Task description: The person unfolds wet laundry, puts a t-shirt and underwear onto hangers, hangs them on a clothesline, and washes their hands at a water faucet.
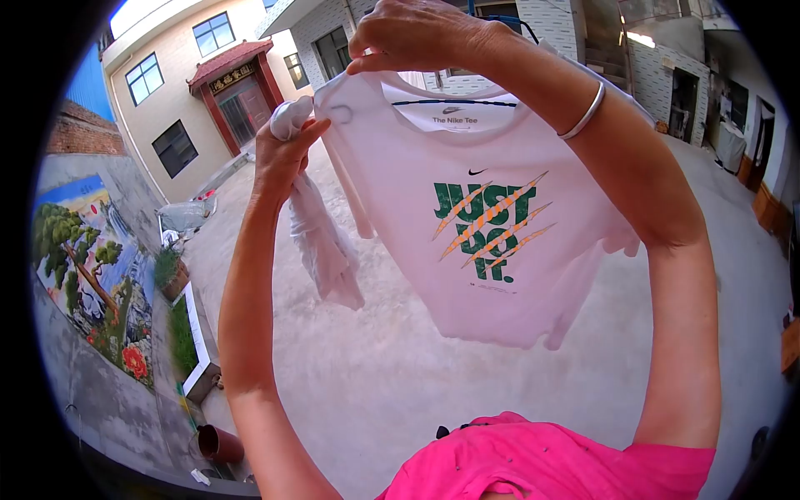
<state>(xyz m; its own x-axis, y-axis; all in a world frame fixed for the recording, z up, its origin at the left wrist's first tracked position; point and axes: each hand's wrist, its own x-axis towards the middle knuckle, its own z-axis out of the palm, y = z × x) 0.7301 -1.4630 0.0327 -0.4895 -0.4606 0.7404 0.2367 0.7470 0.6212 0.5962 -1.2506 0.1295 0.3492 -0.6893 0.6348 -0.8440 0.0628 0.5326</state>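
Note:
A white T-shirt (517, 308) with a green and orange print hangs spread out in front of me. A dark blue hanger bar (454, 102) shows inside its neck. My left hand (287, 150) is closed on a bunched white cloth (325, 250), which dangles beside the shirt; its thumb is close to the shirt's left shoulder. Higher up, my right hand (408, 37) has its fingers pinched together above that same shoulder, at the shirt's edge. What lies between those fingertips is too small to make out.
A painted wall mural (92, 275) stands at the left, with a brown bucket (220, 444) and a planter edge (198, 333) below it. Buildings with a red-roofed doorway (242, 104) are behind. A covered object (730, 148) stands at the right.

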